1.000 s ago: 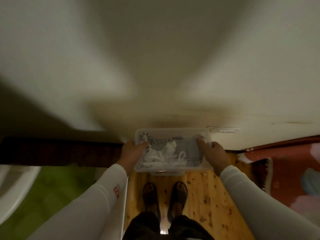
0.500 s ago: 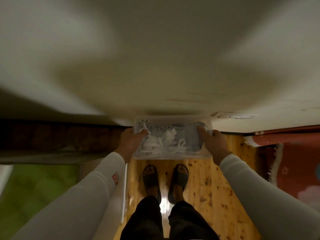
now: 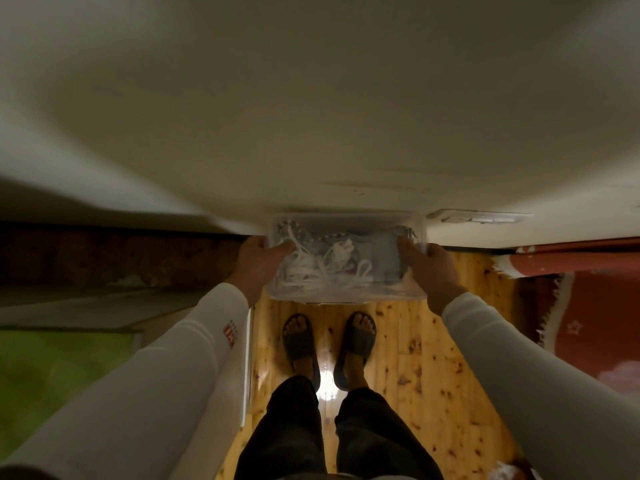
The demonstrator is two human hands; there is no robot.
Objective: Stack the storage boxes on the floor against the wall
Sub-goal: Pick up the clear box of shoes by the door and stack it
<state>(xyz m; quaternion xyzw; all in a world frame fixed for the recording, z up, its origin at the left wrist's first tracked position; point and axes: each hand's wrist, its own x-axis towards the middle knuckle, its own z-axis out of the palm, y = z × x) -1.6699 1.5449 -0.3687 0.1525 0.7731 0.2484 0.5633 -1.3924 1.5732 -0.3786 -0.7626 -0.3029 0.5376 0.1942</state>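
A clear plastic storage box [image 3: 346, 226] with white cords and grey items inside is held in front of me, close to the pale wall [image 3: 311, 116]. My left hand [image 3: 258, 266] grips its left end, thumb over the rim. At the right end my right hand [image 3: 427, 271] grips it the same way. Below the box the wooden floor [image 3: 415, 358] shows, so the box hangs in the air above my feet. No other storage box is visible.
A wall socket plate [image 3: 478, 216] sits low on the wall, right of the box. A red rug [image 3: 595, 313] lies at the right. A dark wooden piece [image 3: 121, 258] and a green surface [image 3: 62, 368] are at the left. My sandalled feet [image 3: 329, 341] stand just below the box.
The box and both hands have gone forward and up in view, closer to the wall. My view has tilted further down, so more of my legs and the floor show.
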